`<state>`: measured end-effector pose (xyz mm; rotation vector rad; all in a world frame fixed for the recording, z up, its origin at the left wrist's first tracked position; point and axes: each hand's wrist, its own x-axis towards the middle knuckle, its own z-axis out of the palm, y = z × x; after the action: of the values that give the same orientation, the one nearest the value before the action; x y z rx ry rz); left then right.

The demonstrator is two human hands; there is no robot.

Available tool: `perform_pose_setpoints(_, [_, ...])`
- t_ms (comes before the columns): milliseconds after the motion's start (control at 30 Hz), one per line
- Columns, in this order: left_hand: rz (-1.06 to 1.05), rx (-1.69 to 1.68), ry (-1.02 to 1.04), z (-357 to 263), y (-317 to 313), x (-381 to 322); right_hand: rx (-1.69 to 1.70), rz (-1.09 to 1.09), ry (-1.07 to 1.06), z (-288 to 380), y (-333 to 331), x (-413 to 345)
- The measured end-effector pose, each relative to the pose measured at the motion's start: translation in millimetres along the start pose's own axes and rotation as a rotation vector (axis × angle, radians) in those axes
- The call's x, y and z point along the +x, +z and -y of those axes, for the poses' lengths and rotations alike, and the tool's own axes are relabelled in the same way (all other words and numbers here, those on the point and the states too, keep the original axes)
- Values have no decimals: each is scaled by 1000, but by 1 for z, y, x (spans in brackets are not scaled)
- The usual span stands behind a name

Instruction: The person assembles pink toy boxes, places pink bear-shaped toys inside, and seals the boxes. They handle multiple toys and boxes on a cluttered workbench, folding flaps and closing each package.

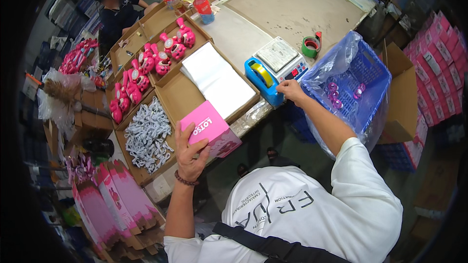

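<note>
My left hand [192,153] grips a pink printed carton [212,128] at its near left side, fingers spread over the panel. The carton is tilted over the table's front edge. My right hand [290,90] is at the front end of a blue tape dispenser [261,80], its thumb and fingertips pinched together. Whether tape is between them is too small to tell. A roll of yellowish tape [262,74] sits in the dispenser. Just behind, a digital scale [279,56] shows a lit red display. White sheets [219,80] lie in a cardboard tray [175,96] beyond the carton.
Pink bear-shaped gadgets [162,62] and coiled white cables [148,137] fill trays at left. A blue crate [369,69] lined with plastic stands right, beside an opened cardboard box [400,98]. Green tape [310,46] and a bottle [203,8] stand farther back. A person [119,14] sits across.
</note>
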<state>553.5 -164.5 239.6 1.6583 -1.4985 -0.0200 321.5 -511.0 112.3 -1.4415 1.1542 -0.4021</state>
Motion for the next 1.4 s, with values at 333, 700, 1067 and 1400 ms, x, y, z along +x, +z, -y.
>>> perform_pose_setpoints(333, [70,126,-8,0,-14,5,262,-82,150,-41,-2,-61])
perform_pose_setpoints(700, [131,116,192,12,-21,27,588,-228,146,-53,80,-81])
perform_pose_setpoints(1067, [-28,226,162,1,-2,15,721,331,-168,113,123,-195])
perform_pose_setpoints(1400, [-84,171,123,7,3,9,460,282,-41,133,152,-220])
